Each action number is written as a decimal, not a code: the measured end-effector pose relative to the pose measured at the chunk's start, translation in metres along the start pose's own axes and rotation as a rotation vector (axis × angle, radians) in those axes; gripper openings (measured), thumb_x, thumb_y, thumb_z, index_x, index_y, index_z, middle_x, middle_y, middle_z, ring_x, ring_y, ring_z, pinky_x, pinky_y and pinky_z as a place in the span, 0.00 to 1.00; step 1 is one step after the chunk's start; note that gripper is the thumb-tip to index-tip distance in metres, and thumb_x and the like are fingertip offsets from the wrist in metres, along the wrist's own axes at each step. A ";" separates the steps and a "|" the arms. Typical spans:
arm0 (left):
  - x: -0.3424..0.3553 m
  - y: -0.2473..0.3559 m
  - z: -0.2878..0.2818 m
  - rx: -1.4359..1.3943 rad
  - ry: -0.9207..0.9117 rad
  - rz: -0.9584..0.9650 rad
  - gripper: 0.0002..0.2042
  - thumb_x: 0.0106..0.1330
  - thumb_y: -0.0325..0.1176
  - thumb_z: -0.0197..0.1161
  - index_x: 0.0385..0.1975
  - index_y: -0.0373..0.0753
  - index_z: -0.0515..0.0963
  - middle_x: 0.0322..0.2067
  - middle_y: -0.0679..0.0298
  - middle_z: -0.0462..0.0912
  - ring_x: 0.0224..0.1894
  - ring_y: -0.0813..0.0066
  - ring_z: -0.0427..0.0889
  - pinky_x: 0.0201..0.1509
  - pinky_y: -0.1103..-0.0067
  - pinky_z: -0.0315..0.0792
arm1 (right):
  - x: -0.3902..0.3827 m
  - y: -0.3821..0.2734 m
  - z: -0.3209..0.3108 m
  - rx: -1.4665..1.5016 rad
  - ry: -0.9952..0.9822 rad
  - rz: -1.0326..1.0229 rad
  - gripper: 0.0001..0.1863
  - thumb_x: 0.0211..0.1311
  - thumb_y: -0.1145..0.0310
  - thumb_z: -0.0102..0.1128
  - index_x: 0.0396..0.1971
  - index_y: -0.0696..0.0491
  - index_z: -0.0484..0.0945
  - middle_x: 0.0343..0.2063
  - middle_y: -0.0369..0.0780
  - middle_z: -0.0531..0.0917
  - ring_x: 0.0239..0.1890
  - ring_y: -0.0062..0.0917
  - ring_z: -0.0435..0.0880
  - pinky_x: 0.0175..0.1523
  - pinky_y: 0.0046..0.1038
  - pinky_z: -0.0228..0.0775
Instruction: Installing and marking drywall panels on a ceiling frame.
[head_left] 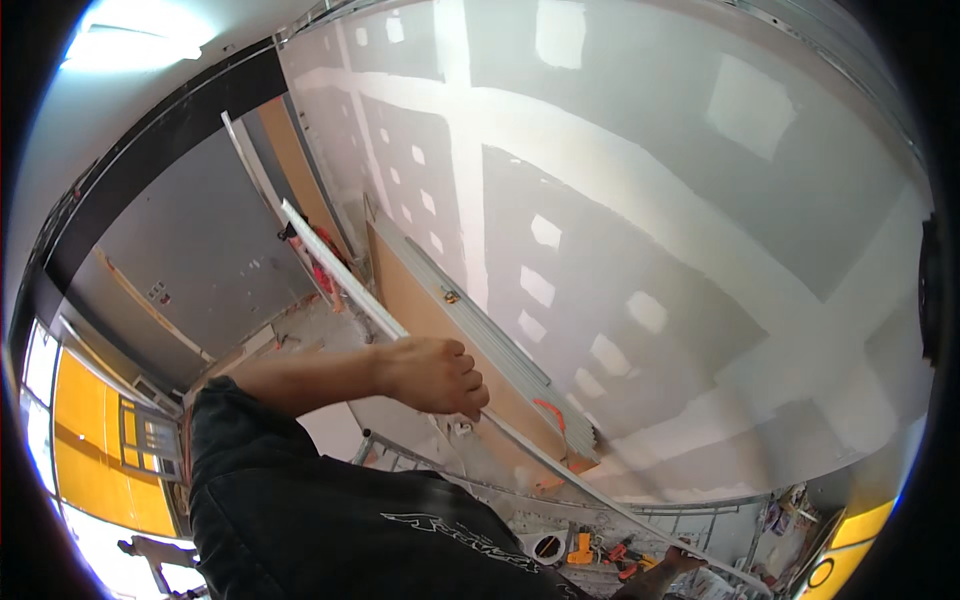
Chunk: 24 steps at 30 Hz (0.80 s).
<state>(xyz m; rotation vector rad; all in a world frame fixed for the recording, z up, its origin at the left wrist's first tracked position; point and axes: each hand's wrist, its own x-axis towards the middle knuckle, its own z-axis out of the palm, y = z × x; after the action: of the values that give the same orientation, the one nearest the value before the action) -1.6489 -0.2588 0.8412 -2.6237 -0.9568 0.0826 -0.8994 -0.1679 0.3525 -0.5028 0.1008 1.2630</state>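
A long, thin, pale metal profile (345, 275) runs slantwise across the head view, from the upper left down to the lower right. My left hand (435, 376) is wrapped round it near the middle, its knuckles facing up. Farther down the same profile, close to the lower edge, my right hand (683, 560) is closed on it; its fingers are small and partly hidden. Just beyond my left hand lies a bundle of grey metal profiles (490, 320) on a brown board stack (410, 275). A small yellow-and-black tape measure (451, 296) rests on the bundle.
A plasterboard wall (620, 230) with white filler patches rises on the right. An orange-handled saw (552, 408) is by the bundle's near end. Below are a yellow power tool (580, 546), red tools (625, 558) and ladders (400, 455). Another person (325, 265) in red is far left.
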 end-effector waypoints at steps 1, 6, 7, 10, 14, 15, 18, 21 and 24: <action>-0.008 -0.002 -0.003 0.050 0.046 0.017 0.11 0.67 0.43 0.60 0.29 0.45 0.71 0.22 0.73 0.72 0.26 0.79 0.76 0.28 0.80 0.67 | -0.003 -0.004 0.001 0.046 -0.166 0.059 0.34 0.62 0.34 0.58 0.55 0.48 0.79 0.45 0.44 0.84 0.37 0.44 0.85 0.41 0.52 0.81; -0.047 -0.012 -0.020 0.205 0.077 0.004 0.09 0.58 0.38 0.64 0.29 0.46 0.71 0.25 0.73 0.70 0.29 0.81 0.75 0.29 0.81 0.67 | -0.022 0.007 0.014 -0.350 0.077 -0.140 0.36 0.60 0.34 0.60 0.55 0.50 0.78 0.45 0.44 0.84 0.40 0.43 0.84 0.44 0.50 0.80; -0.058 -0.014 -0.018 0.215 0.109 -0.016 0.09 0.57 0.37 0.64 0.29 0.46 0.70 0.25 0.72 0.70 0.29 0.80 0.74 0.31 0.80 0.68 | -0.024 0.008 0.018 -0.398 0.080 -0.164 0.36 0.60 0.35 0.60 0.55 0.51 0.77 0.45 0.44 0.84 0.40 0.43 0.84 0.45 0.50 0.79; -0.078 -0.014 -0.022 0.203 0.157 -0.062 0.10 0.55 0.34 0.66 0.29 0.46 0.70 0.26 0.70 0.69 0.29 0.77 0.73 0.36 0.78 0.71 | -0.032 0.009 0.027 -0.539 0.086 -0.235 0.37 0.59 0.35 0.61 0.55 0.52 0.77 0.45 0.44 0.83 0.41 0.42 0.83 0.47 0.49 0.78; -0.091 -0.007 -0.029 0.284 0.202 -0.100 0.10 0.54 0.34 0.66 0.30 0.47 0.70 0.29 0.70 0.73 0.33 0.74 0.75 0.41 0.75 0.74 | -0.050 0.000 0.037 -0.752 0.083 -0.355 0.38 0.58 0.35 0.63 0.55 0.54 0.76 0.46 0.44 0.83 0.43 0.42 0.83 0.50 0.47 0.77; -0.089 -0.007 -0.031 0.308 0.227 -0.107 0.10 0.54 0.34 0.67 0.31 0.47 0.71 0.31 0.70 0.74 0.34 0.74 0.76 0.43 0.73 0.75 | -0.056 -0.004 0.038 -0.815 0.081 -0.397 0.39 0.58 0.36 0.64 0.56 0.55 0.76 0.46 0.44 0.83 0.44 0.42 0.83 0.51 0.47 0.77; -0.080 -0.018 -0.035 0.292 0.340 -0.063 0.09 0.56 0.34 0.65 0.29 0.50 0.69 0.29 0.71 0.74 0.34 0.74 0.78 0.43 0.74 0.75 | -0.085 -0.023 0.036 -1.043 0.077 -0.585 0.40 0.57 0.36 0.65 0.56 0.56 0.75 0.46 0.44 0.83 0.45 0.41 0.82 0.53 0.46 0.76; -0.090 -0.012 -0.038 0.376 0.365 -0.139 0.08 0.61 0.34 0.65 0.31 0.52 0.70 0.35 0.67 0.81 0.39 0.66 0.84 0.47 0.62 0.78 | -0.108 -0.027 0.043 -1.499 -0.006 -0.897 0.41 0.56 0.36 0.66 0.56 0.58 0.74 0.46 0.44 0.83 0.46 0.41 0.82 0.55 0.45 0.75; -0.106 0.002 -0.057 0.446 0.260 -0.210 0.09 0.65 0.28 0.64 0.37 0.42 0.69 0.38 0.56 0.82 0.40 0.55 0.85 0.43 0.56 0.80 | -0.095 -0.020 0.052 -1.546 -0.111 -1.069 0.42 0.56 0.37 0.68 0.56 0.59 0.74 0.46 0.44 0.83 0.48 0.40 0.81 0.57 0.44 0.74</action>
<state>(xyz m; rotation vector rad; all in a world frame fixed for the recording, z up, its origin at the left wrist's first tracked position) -1.7199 -0.3448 0.8869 -2.0591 -0.9827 -0.0860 -0.9210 -0.2347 0.4380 -1.5141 -1.1805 0.0688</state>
